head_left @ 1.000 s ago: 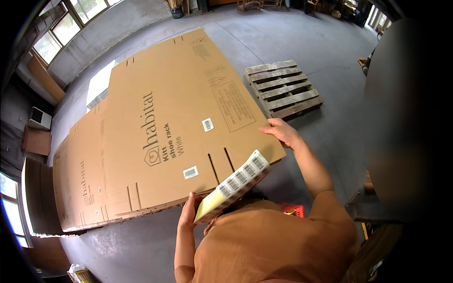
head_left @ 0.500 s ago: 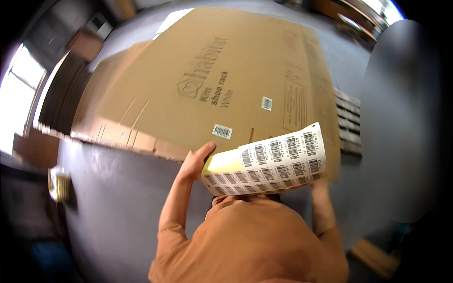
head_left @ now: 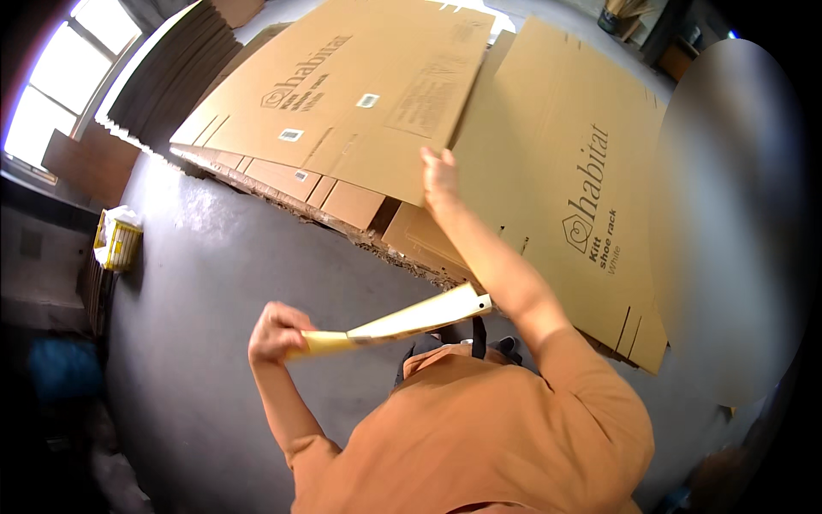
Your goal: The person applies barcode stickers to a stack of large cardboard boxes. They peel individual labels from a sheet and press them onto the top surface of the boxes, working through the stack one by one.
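Nearest, a curled bundle of barcode label sheets (head_left: 402,324) is held at one end by the left hand (head_left: 278,332), its fingers closed around it; the printed faces, displayed half a second ago, are now mostly turned from view. Farther out, the near right edge of the labelled shoe-rack carton (head_left: 351,81) is pinched by the right hand (head_left: 441,178), thumb and fingers narrowed on the cardboard. Two white barcode stickers (head_left: 291,134) are borne on its upper face. It has been shifted leftward across the pile, and a second shoe-rack carton (head_left: 565,193) has been uncovered at the right, with no sticker seen on its visible face; a fresh surface thus seems to have been made available for labelling. Beyond, at the left, a yellow basket (head_left: 122,244) and stacked cardboard (head_left: 175,73) are seen.
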A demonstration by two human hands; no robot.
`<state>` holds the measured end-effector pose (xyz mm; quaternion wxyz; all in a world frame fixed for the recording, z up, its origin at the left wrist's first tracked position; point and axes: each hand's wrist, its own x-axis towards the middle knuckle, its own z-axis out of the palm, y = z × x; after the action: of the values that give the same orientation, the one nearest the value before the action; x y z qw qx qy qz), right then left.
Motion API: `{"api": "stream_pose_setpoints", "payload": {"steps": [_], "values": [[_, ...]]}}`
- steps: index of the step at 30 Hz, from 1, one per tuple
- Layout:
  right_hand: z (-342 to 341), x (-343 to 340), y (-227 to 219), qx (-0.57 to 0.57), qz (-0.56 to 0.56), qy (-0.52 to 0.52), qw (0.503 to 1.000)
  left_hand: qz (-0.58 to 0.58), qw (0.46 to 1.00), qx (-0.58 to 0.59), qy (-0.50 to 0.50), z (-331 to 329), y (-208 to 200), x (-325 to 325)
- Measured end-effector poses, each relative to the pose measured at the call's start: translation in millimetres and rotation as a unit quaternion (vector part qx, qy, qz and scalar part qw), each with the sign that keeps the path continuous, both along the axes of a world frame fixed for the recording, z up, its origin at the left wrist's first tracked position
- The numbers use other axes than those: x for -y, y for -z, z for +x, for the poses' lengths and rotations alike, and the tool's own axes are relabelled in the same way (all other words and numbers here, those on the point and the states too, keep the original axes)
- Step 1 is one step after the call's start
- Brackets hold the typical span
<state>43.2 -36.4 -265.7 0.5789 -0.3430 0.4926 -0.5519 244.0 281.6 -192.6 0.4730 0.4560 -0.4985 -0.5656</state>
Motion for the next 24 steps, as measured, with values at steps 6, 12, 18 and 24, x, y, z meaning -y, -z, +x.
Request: {"api": "stream_pose_setpoints", "payload": {"steps": [6, 12, 18, 24], "values": [[80, 29, 42, 0.006, 0.125, -0.025, 0.992, 0.077, 0.991, -0.046, 0.100, -33, -12, 4], [-41, -23, -55, -0.111, 0.059, -0.481, 0.868, 0.059, 0.982, 0.063, 0.169, -70, -12, 71], [-252, -92, -183, -0.270, -0.166, -0.596, 0.738, 0.163, 0.963, -0.070, 0.201, -164, -25, 151], [-348, -175, -154, -0.447, -0.127, -0.422, 0.778, 0.135, 0.948, -0.036, 0.287, -267, -10, 197]]}}
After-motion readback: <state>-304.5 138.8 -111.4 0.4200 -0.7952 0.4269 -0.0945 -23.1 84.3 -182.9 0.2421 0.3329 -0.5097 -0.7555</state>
